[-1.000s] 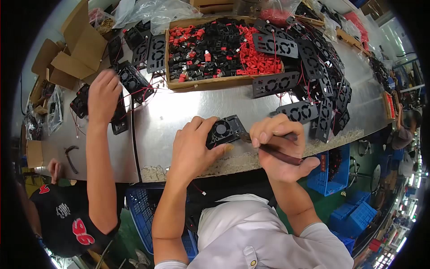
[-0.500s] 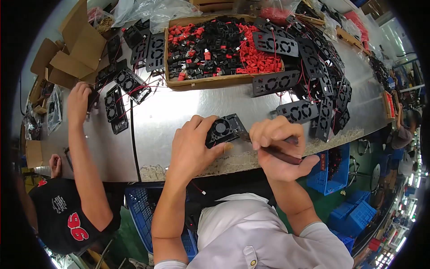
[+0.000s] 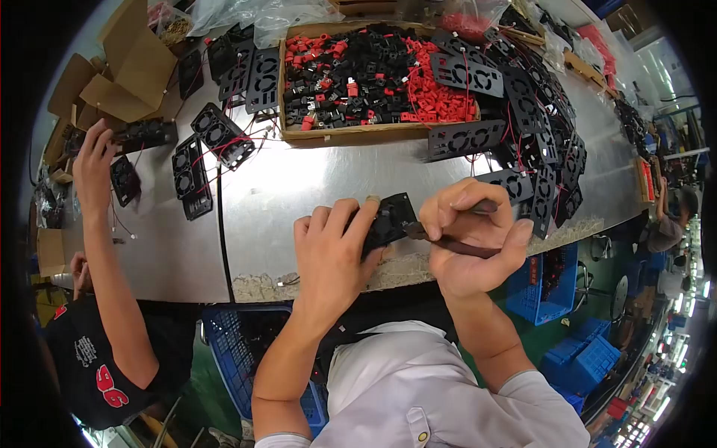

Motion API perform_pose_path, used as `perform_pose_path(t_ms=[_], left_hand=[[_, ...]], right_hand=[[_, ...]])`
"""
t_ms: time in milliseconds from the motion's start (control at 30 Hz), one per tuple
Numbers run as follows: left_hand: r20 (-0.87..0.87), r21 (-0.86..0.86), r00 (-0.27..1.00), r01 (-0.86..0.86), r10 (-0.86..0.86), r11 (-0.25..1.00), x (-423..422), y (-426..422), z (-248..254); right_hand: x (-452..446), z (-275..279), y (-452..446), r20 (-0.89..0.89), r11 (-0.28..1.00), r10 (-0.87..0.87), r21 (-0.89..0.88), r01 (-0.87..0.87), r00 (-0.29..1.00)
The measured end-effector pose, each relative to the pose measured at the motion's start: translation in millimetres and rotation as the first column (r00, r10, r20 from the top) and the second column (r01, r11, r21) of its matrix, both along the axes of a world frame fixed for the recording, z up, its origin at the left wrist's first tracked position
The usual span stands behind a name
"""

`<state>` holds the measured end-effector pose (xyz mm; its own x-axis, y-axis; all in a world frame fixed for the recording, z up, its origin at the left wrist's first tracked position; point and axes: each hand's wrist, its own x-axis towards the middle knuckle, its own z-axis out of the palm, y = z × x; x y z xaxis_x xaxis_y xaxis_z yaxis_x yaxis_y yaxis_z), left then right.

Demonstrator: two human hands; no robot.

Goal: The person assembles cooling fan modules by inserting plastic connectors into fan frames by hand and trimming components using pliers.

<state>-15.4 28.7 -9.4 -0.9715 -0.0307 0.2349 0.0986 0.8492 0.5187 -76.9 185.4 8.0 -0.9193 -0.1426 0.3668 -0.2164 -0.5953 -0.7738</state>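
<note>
My left hand (image 3: 332, 243) grips a small black fan unit (image 3: 390, 222) above the front of the metal table, its fingers covering the unit's left part. The unit is tilted. In my right hand (image 3: 478, 239) is a pair of pliers (image 3: 472, 248) with dark reddish-brown handles, which stand apart in the palm. The tip of the pliers meets the right edge of the fan unit; what lies between the jaws is too small to make out. A thin lead with a white connector (image 3: 282, 284) lies near the table edge, left of my left hand.
A cardboard tray (image 3: 358, 137) of red and black parts sits at the back. Black fan plates (image 3: 467, 138) with red wires pile up on the right. More fan units (image 3: 190, 175) lie left, where a co-worker's hand (image 3: 93, 160) works. Blue crates (image 3: 539, 302) stand below.
The fan unit has tipped up and shifted slightly right in my left hand. My right hand's fingers have opened out around the pliers. The co-worker's hand has moved left.
</note>
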Motion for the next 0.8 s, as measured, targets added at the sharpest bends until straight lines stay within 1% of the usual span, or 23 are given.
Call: perform_pose_path(t_ms=[67,167,233,300,333,400,433,500,600,633,700,733,800], left_hand=[[-0.037,-0.018,0.999,0.019,-0.020,1.000,0.4,-1.6,-0.7],[-0.074,-0.034,0.995,0.061,-0.063,0.998,-1.3,-4.9,-4.6],[-0.076,-0.038,0.993,0.090,-0.092,0.995,-2.3,-7.7,-4.1],[-0.036,0.019,0.996,0.085,-0.085,0.996,-2.6,-9.7,-3.7],[-0.014,0.041,0.997,0.081,-0.080,0.996,-2.5,-11.8,-3.1],[-0.004,0.007,0.998,0.056,-0.056,0.998,-4.3,-16.6,-4.2],[0.005,-0.009,0.999,0.043,-0.043,0.999,-3.8,-18.2,-4.7],[0.009,-0.023,1.000,0.030,-0.030,0.999,-1.3,-20.5,-3.9],[0.020,-0.009,0.999,0.027,-0.027,1.000,-1.3,-20.9,-1.5],[0.028,0.004,0.999,0.025,-0.025,1.000,-1.4,-20.3,-0.7],[0.047,0.010,0.999,0.014,-0.015,1.000,-2.6,-19.5,0.6],[0.052,0.012,0.999,0.012,-0.013,1.000,-3.2,-19.6,-0.1],[0.059,0.012,0.998,0.015,-0.016,1.000,-3.6,-20.2,-1.4]], right_hand=[[-0.7,0.8,-0.7,0.036,1.000,-0.003,-0.022,0.004,0.999],[-2.4,1.3,-0.4,0.085,0.999,0.036,-0.039,-0.033,0.996],[-4.5,7.7,-2.1,0.089,0.978,0.003,0.209,-0.022,0.996],[-6.9,17.0,-1.0,0.058,0.958,0.000,0.286,-0.017,0.998],[-8.1,23.0,1.1,0.028,0.970,0.017,0.243,-0.023,0.999],[-16.0,32.5,7.9,-0.086,0.999,0.043,0.022,-0.042,0.995],[-16.5,41.3,18.9,-0.077,0.997,0.047,-0.060,-0.052,0.996],[-17.0,54.7,37.0,-0.093,0.998,-0.003,-0.067,-0.004,0.996],[-5.2,44.5,55.2,-0.090,1.000,0.012,-0.010,-0.013,0.996],[4.2,40.8,57.0,-0.069,0.998,0.003,0.055,0.001,0.998],[25.3,33.1,58.1,-0.038,0.994,0.040,0.105,-0.036,0.998],[35.6,29.5,56.2,0.020,0.990,0.086,0.113,-0.088,0.996],[54.4,22.6,52.5,0.252,0.929,0.194,0.263,-0.260,0.948]])
